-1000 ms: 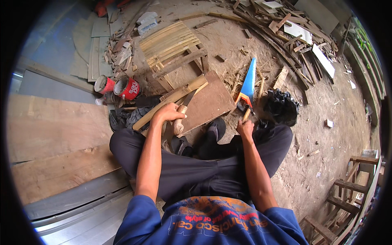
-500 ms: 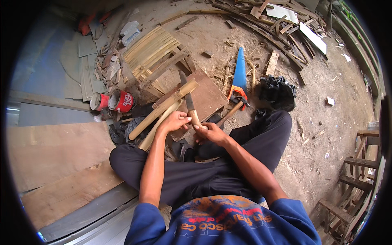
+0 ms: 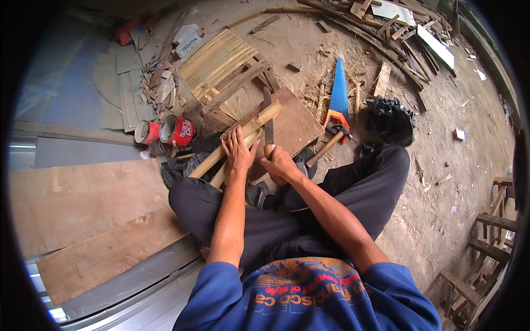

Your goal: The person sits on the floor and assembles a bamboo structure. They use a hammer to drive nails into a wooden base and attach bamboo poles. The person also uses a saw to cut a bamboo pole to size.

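My left hand [image 3: 238,150] lies flat with its fingers stretched over a split bamboo piece [image 3: 214,160]. A second bamboo strip [image 3: 222,175] runs beside that one, partly under the hand. Closed around the wooden handle of a machete [image 3: 269,131] is my right hand [image 3: 280,164]. The blade points away from me and crosses the upper bamboo piece near its far end; whether it cuts into it, I cannot tell. Beneath them is a brown wooden board [image 3: 298,124], low in front of my crossed legs.
Right of the board lie a blue handsaw [image 3: 339,91] with an orange handle and a hammer [image 3: 327,148], near a black plastic bag [image 3: 389,120]. A slatted bamboo panel [image 3: 218,60] is beyond. Red cans [image 3: 176,131] stand at left, wooden boards [image 3: 94,193] nearer. Scrap wood [image 3: 408,44] is piled far right.
My left hand has left the machete handle and now rests spread on the bamboo. My right hand has taken a full grip on the handle. The whole view has shifted slightly.
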{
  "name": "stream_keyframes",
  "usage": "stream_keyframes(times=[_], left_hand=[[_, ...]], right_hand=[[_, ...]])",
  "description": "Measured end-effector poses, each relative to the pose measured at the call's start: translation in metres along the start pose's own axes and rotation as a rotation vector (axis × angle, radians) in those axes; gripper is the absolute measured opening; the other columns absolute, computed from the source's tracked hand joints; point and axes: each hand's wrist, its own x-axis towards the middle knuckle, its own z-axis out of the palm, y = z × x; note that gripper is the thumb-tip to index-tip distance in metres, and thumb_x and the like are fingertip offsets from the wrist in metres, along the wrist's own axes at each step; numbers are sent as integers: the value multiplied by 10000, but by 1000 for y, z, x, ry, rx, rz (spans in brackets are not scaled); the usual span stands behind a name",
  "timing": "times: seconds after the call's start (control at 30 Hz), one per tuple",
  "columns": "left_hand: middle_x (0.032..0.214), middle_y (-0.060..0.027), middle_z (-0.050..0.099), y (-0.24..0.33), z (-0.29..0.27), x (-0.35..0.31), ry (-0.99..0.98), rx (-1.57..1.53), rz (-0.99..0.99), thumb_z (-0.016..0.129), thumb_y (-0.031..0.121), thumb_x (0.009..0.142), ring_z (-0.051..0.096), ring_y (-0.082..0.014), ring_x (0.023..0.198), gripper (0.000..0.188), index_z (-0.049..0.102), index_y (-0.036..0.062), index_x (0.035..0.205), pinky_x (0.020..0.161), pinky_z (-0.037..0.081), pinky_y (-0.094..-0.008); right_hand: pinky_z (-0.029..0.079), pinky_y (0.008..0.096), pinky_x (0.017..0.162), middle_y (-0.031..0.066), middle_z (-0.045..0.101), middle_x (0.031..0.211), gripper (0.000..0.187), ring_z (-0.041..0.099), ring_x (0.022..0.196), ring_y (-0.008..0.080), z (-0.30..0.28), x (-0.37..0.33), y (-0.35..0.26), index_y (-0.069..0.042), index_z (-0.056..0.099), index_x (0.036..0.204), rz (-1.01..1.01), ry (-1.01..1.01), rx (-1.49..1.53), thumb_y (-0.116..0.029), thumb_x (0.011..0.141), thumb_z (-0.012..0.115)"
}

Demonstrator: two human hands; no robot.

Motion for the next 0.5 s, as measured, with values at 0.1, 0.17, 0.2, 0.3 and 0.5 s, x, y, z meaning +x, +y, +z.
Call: stream_keyframes(times=[0.1,0.17,0.2,0.3,0.5], left_hand=[[1461,-153,397,3,3,-3,-79,37,-78,570,630,858,328,-325,1388,895,269,78,1494,1148,164,-597],[1440,-134,414,1,5,-5,-57,47,-45,567,640,853,342,-311,1371,885,282,96,1490,1147,176,-591],[1439,-128,415,-1,5,-3,-56,49,-34,569,641,851,342,-308,1368,884,281,102,1491,1147,177,-590],[1440,-115,408,-1,5,-1,-88,45,3,564,629,862,340,-302,1365,874,262,108,1496,1137,182,-602],[1468,-130,367,-8,3,-1,-200,133,-124,509,618,905,338,-313,1379,851,209,105,1513,1101,206,-676]], right_hand=[[521,460,788,328,643,928,522,646,928,456,-11,-11,15,109,561,912,-1,44,60,-374,797,720],[517,454,767,318,644,901,495,653,897,439,-31,-21,23,98,568,882,13,-1,83,-360,794,732],[512,451,739,305,639,862,472,661,853,410,-46,-25,17,85,573,837,44,-33,71,-350,786,750],[523,438,726,306,642,812,464,677,830,394,-68,-34,4,96,579,824,124,-137,126,-344,800,723],[492,382,589,163,610,720,336,617,661,248,-127,-56,44,37,569,840,42,234,324,-289,868,644]])
